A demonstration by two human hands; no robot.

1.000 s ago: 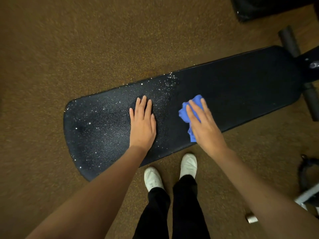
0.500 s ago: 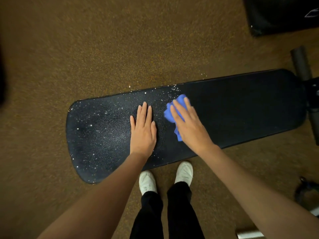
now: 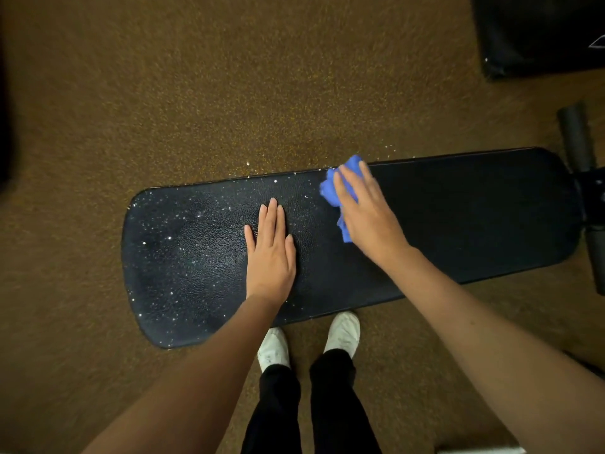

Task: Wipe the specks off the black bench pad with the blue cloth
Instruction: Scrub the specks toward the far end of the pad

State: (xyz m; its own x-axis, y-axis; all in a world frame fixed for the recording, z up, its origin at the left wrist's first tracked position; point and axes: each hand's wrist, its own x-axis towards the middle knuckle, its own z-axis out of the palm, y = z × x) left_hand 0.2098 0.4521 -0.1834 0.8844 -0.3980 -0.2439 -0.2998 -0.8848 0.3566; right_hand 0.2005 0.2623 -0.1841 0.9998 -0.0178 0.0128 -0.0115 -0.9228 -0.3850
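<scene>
roughly half the pad wiped, half still specked

item: black bench pad (image 3: pixel 458 224), lying long-ways on brown carpet (image 3: pixel 196 93). landmark for all entries below: the left hand (image 3: pixel 270 253).

- left hand: flat on the pad near its middle, fingers straight and together, palm down; holds nothing, looks to be steadying the pad.
- right hand (image 3: pixel 366 211): just to the right of the left hand and further from the person, at the pad's far edge; fingers spread over the blue cloth (image 3: pixel 340 191) and pressing it onto the pad (whether the fingers curl into the cloth cannot be told).
- blue cloth: bunched under the right hand, poking out past the fingertips at the far edge and below the palm.
- specks (image 3: pixel 183 244): white, thick over all the pad to the left of the left hand, thinner around it and up to the cloth; a few lie on the carpet beyond the pad's far edge.
- pad to the right of the cloth: plain black, no specks visible.

judgement: the right portion appears done; the stretch under and left of the left hand remains, so that hand will likely need moving.
</scene>
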